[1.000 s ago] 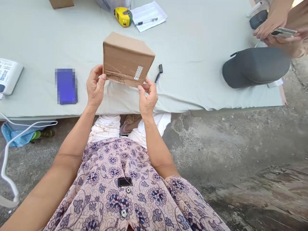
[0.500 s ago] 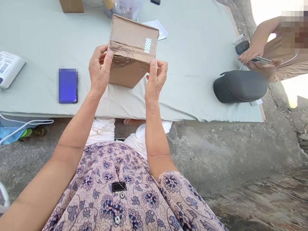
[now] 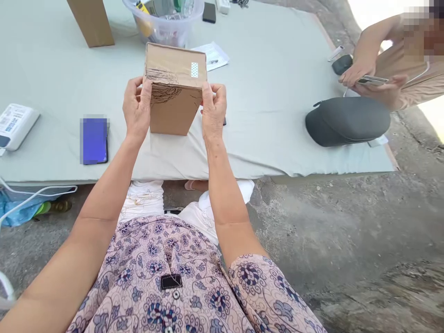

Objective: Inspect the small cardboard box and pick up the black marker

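Note:
A brown cardboard box (image 3: 171, 111) stands upright near the front edge of the cloth-covered table (image 3: 263, 101). Dark scribbled lines run along its top front edge, and a small patterned sticker (image 3: 194, 70) is on its top face. My left hand (image 3: 138, 108) grips the box's left upper corner between thumb and fingers. On the opposite upper corner, my right hand (image 3: 214, 108) holds it the same way. A small dark object, partly hidden, shows just beside my right hand. Behind the box lies a paper sheet with a pen (image 3: 214, 58).
Behind the box are a clear basket of items (image 3: 163, 30), another cardboard box (image 3: 93, 23) and a black object (image 3: 209, 12). A phone (image 3: 94, 141) and white device (image 3: 17, 126) lie left. At right are a black cap (image 3: 347, 121) and a person holding a phone (image 3: 373, 80).
The view has shifted, showing more of the basket and the rear box. Both hands still hold the box, whose top now appears more level and slightly farther left.

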`<state>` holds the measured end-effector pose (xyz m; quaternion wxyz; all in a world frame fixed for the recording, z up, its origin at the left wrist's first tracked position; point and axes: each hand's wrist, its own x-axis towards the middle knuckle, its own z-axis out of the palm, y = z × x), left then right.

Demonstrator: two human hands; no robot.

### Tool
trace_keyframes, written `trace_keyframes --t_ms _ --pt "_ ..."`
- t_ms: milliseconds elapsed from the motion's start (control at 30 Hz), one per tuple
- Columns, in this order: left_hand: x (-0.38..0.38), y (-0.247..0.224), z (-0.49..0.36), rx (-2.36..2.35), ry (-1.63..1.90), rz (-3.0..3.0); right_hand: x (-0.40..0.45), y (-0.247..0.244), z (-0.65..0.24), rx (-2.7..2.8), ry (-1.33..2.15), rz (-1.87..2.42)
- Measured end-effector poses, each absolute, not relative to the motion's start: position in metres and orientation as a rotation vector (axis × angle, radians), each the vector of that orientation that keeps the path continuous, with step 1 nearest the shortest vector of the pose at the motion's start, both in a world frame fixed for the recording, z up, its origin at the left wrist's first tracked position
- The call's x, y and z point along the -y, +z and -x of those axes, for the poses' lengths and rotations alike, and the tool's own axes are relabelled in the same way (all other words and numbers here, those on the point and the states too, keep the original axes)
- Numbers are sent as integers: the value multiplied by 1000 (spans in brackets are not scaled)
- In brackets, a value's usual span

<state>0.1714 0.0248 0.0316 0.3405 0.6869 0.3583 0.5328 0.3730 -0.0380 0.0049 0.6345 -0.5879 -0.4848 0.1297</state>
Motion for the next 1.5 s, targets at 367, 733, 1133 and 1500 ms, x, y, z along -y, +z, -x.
trace_keyframes --t_ms 367,733,1133,1500 --pt "-15 24 -151 -887 1352 -1881 67 41 -352 1103 164 1422" --pt "-20 40 -163 -691 1271 -1874 65 40 -332 1221 6 1453" --pt "-28 42 -167 -715 1332 -1880 60 33 -361 1295 110 1489" --pt "-42 29 -160 -623 1312 -1976 62 29 -367 1296 255 1320"
